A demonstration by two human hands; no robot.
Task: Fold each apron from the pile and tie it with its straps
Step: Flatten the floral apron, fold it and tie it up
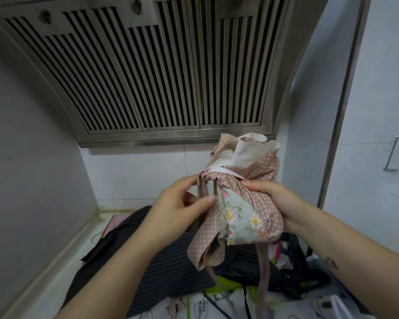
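Observation:
A pink polka-dot apron [260,173] with a floral pocket and cream lining is bunched into a bundle, held up in the air over the counter. A white strap [224,170] runs round its upper part. My right hand [274,199] grips the bundle from the right side. My left hand [184,201] pinches a polka-dot strap [202,192] at the bundle's left edge. Two more strap ends [264,272] hang down from the bundle. Below lies the pile of aprons [166,272], a dark pinstriped one on top.
A steel range hood [136,72] with slatted filters hangs low over the back of the counter. White tiled walls close in on the left and behind. A white counter edge [55,256] runs on the left. A metal bar handle [392,155] is fixed to the right wall.

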